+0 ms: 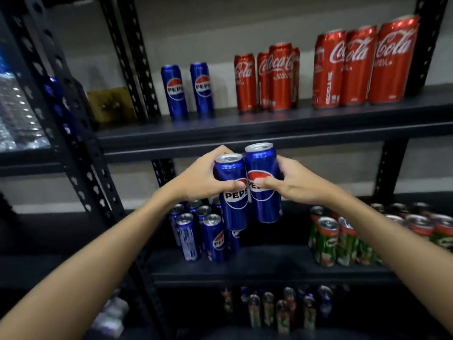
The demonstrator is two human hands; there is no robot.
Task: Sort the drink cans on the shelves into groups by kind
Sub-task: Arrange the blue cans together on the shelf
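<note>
**Two Pepsi cans held in front of black shelving**

L hand is wrapped round a blue Pepsi can, thumb across the logo, fingers curled behind. R hand grips a second Pepsi can the same way, thumb on the front. Both cans upright, side by side, touching, in the air just below the upper shelf edge.

Upper shelf: two Pepsi cans standing left, a cluster of Coca-Cola cans mid, three more Coca-Cola cans far right. Lower shelf: Pepsi group left, behind the held cans; green cans with red bands right, label unreadable. Bottom level: dim mixed cans, kinds unclear.

Rack is dark perforated steel w/ black boards; pale wall behind. Blurred shiny packs on a neighbouring rack at left.
</note>
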